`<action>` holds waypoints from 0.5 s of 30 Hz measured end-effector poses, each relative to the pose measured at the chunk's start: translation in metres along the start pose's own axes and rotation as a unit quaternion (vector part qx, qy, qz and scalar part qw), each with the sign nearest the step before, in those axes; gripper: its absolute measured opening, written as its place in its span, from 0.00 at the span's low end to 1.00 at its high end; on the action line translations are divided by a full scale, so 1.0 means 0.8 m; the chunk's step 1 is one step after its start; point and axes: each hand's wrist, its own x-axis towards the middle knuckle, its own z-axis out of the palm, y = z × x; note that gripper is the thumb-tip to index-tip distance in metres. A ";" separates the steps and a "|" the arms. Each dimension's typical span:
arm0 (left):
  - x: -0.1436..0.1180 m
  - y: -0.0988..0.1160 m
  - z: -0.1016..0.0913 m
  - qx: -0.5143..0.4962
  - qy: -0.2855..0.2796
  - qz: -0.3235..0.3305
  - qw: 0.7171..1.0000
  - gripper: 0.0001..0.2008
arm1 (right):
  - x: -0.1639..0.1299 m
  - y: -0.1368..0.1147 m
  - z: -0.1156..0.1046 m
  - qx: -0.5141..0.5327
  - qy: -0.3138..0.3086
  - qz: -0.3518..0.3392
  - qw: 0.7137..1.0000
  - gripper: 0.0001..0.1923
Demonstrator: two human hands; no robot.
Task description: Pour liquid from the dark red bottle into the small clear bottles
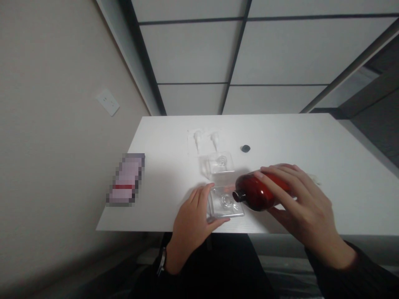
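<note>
My right hand [299,201] is wrapped round a red-brown bottle [257,193], tilted on its side with its uncapped neck pointing left. The bottle's mouth hangs over the near clear square container [218,207], close to the round opening in its top. Fingers and thumb of my left hand [193,214] grip that container from its left side. Just behind it stands a second clear square container [220,162], untouched. Whether liquid is flowing from the bottle I cannot make out.
Two whitish pump tops [215,140] lie at the back of the white table [162,166]. A small dark cap [245,148] is to their right. A pixelated pinkish object [127,178] lies at the left edge, near the wall. Something pale shows partly behind my right hand.
</note>
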 end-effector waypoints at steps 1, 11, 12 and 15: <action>0.000 0.000 0.000 0.001 0.000 0.000 1.000 0.43 | 0.001 0.000 -0.001 0.001 -0.002 0.000 1.000 0.46; 0.001 0.004 -0.001 0.020 -0.003 -0.001 1.000 0.44 | 0.003 0.001 -0.003 -0.005 0.003 -0.013 1.000 0.46; 0.001 0.005 -0.001 0.021 -0.006 -0.002 1.000 0.44 | 0.003 0.000 -0.003 -0.006 0.008 -0.015 1.000 0.46; 0.002 0.006 -0.003 0.020 -0.008 0.000 1.000 0.44 | 0.005 -0.001 -0.004 -0.011 0.016 -0.023 1.000 0.46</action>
